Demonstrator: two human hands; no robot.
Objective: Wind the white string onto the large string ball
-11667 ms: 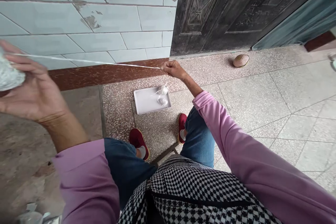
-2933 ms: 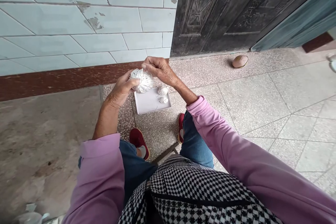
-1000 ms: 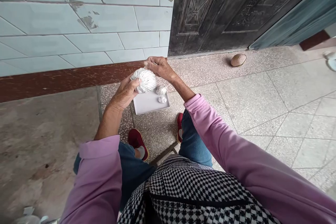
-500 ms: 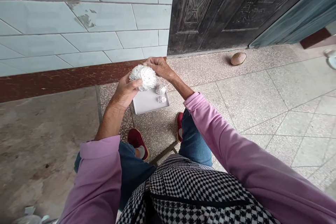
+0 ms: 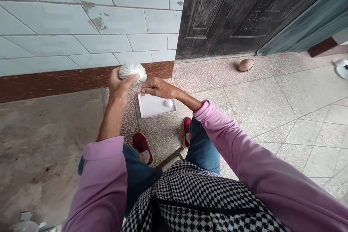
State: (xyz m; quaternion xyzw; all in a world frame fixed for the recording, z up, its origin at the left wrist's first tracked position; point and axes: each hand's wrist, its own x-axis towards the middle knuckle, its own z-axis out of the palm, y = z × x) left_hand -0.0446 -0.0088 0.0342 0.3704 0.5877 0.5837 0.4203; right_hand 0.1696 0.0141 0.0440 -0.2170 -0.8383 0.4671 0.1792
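My left hand (image 5: 119,85) is wrapped round a fluffy-looking white ball of yarn (image 5: 132,72), thumb across its near side. Just right of and below the ball, my right hand (image 5: 157,88) has its fingers pressed together in a pinch. Whatever lies between those fingertips is too small to make out. Beneath both hands a white rectangular tray (image 5: 152,110) rests on the speckled floor. A small white yarn ball (image 5: 169,103) sits at its right end, and my right hand covers part of the tray's far edge.
A tiled wall (image 5: 103,47) with a dark red skirting stands ahead, beside a dark carved door (image 5: 212,18). A brownish rounded object (image 5: 246,65) lies by the doorsill. My red shoes (image 5: 141,145) flank the tray, with a metal bar (image 5: 171,158) between my legs.
My left hand has carried the yarn ball left and turned it. My right hand has dropped lower and now hangs over the tray's far edge. One of two small balls seen earlier is out of sight.
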